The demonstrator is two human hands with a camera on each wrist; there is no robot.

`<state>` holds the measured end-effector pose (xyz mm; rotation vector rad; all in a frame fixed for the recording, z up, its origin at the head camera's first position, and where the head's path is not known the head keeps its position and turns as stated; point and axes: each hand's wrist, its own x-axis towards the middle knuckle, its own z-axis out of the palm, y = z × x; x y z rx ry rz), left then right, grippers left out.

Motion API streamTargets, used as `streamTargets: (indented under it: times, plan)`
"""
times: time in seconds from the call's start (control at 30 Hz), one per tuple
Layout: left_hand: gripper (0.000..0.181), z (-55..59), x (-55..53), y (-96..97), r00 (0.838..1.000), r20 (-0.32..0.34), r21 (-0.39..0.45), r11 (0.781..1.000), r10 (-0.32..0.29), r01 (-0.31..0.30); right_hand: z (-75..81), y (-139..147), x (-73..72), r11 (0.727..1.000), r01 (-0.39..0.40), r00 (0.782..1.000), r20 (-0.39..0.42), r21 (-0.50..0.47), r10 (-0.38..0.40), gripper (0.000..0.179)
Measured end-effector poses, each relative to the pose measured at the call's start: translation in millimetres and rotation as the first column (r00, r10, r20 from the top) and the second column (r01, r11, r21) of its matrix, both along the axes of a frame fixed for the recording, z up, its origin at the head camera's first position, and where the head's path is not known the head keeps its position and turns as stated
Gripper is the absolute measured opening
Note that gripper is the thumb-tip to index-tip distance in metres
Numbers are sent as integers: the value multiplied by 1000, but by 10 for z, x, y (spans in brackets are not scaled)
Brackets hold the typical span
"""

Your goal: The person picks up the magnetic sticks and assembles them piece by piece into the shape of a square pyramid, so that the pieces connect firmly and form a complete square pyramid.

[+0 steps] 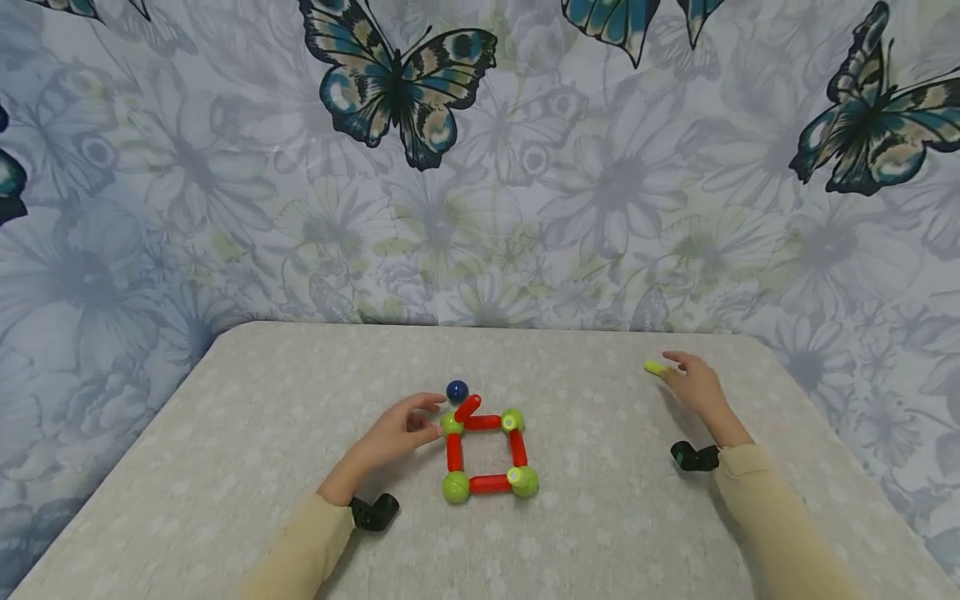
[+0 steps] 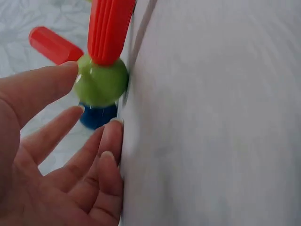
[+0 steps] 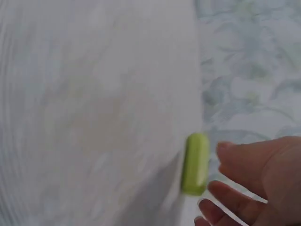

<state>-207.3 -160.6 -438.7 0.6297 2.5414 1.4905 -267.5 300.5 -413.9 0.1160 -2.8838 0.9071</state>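
A square of red magnetic rods (image 1: 490,483) joined by green balls (image 1: 456,487) lies on the table. From its far-left green ball (image 2: 101,81) another red rod (image 1: 469,407) juts up at a slant. My left hand (image 1: 405,429) is beside that corner, thumb tip at the green ball, other fingers loosely bent near a dark blue ball (image 1: 457,391) just behind it. Lighter yellow-green ends top the two right-hand balls. Far to the right, my right hand (image 1: 696,385) reaches to a yellow-green rod (image 3: 195,165), thumb and fingers spread beside it with a gap showing.
A pale patterned cloth covers the table (image 1: 600,517). Behind its far edge hangs a butterfly-and-flower printed backdrop (image 1: 487,250). Black wrist cameras (image 1: 375,512) sit below each hand, at the sleeve cuffs.
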Motion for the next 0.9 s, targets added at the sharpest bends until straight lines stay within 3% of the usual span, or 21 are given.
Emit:
streamTargets:
  times: [0.13,0.33,0.53,0.67,0.77,0.9]
  plan:
    - [36,-82,-4,51,999,-9,-12,999,-46,46,-196,81,-48,988,-47,999,28,150,43,38]
    - [34,-119,-47,91,998,-42,13,999,-39,39,-214,89,-57,983,-31,996,-77,181,46,22]
    - [33,-141,-4,53,999,-22,13,999,-38,39,-239,-5,99,997,4,999,-39,74,-1,24]
    - [33,-174,29,35,998,-17,13,998,-57,57,-259,-214,293,990,12,999,35,-140,-8,30]
    - [32,-102,34,56,997,-38,21,997,-67,68,-215,-465,423,929,-25,995,80,-369,59,34]
    - [32,94,61,83,996,-43,30,996,-82,83,-124,-841,583,789,-109,978,79,-604,195,32]
